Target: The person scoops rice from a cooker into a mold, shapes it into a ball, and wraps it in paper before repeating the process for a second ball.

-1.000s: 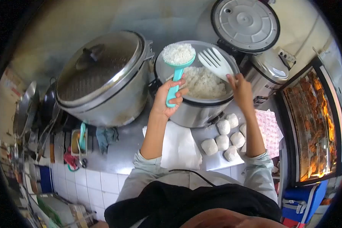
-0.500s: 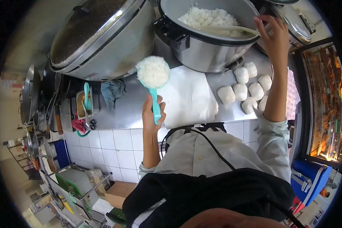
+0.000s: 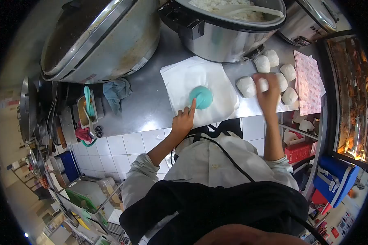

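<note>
A teal scoop (image 3: 202,98) lies bowl-down on a stack of white paper sheets (image 3: 182,75), and any rice under it is hidden. My left hand (image 3: 184,121) is closed around its handle, with the index finger stretched along the scoop. My right hand (image 3: 269,96) hovers, smeared by motion, over several white paper-wrapped bundles (image 3: 246,87) on the steel counter; its fingers are too blurred to read. Behind the paper stands an open rice cooker (image 3: 229,43) holding white rice (image 3: 223,5), with a pale rice paddle (image 3: 259,11) resting across it.
A large steel cooker (image 3: 106,61) occupies the back left, near a blue-grey cloth (image 3: 116,93) and a container with a teal-handled utensil (image 3: 88,107). Pink printed paper (image 3: 308,81) lies at right beside a lit glass cabinet (image 3: 351,98). Another cooker (image 3: 304,22) stands back right.
The rice-filled scoop in my left hand has been turned over onto the paper. My right hand has left the paddle and come down towards the wrapped bundles.
</note>
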